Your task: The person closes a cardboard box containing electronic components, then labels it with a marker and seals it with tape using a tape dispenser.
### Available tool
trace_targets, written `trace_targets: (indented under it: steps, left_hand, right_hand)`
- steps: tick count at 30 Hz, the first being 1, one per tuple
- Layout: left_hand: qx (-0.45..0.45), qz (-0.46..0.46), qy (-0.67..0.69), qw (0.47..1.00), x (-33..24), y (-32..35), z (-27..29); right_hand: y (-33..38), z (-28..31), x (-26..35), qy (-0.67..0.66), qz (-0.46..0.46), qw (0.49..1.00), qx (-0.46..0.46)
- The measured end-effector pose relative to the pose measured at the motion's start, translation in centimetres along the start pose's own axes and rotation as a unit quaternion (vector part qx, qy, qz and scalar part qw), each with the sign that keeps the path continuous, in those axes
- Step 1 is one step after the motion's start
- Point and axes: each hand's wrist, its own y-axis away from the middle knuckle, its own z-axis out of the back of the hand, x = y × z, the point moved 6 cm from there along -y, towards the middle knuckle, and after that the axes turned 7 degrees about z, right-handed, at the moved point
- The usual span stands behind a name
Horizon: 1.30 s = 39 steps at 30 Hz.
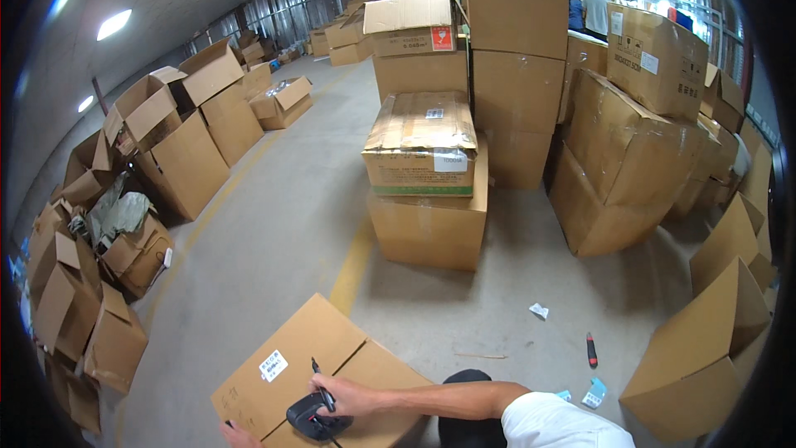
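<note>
Your right hand (340, 399) grips a pen (322, 386) over the closed carton (307, 357) near its centre seam. Your left hand (236, 434) rests at the carton's near edge; you cannot tell its grip. The flaps look untaped yet.

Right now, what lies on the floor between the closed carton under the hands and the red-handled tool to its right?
In the head view, between the carton and the red-handled tool, only a thin stick lies on bare concrete.

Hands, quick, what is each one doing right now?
Right hand: closed on a black handheld scanner and a pen, over the cardboard box.
Left hand: at the box's edge, mostly cut off; cannot tell.
</note>
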Motion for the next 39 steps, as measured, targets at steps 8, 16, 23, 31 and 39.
trace_targets:
  steps: [8,16,23,31,39]
  left_hand:
    - [0.010,0.003,-0.005,1.000,-0.2,-0.1,-0.2]
    - [0.001,0.005,-0.016,1.000,-0.3,-0.2,-0.1]
    - [0.014,0.025,-0.013,1.000,0.6,0.8,-2.1]
    - [0.016,0.039,-0.004,0.999,1.5,-1.4,-2.6]
    - [-0.024,0.036,-0.054,0.998,3.8,-1.0,1.7]
  right_hand:
    - [-0.3,0.5,-0.3,0.003,-0.004,1.000,0.002]
    - [0.1,0.5,-1.1,0.000,-0.005,1.000,0.000]
    - [1.0,2.1,-2.9,0.022,-0.004,0.999,-0.026]
    - [-0.1,7.9,-1.1,0.060,-0.112,0.989,-0.072]
    - [-2.4,7.8,-1.7,0.049,-0.084,0.989,-0.113]
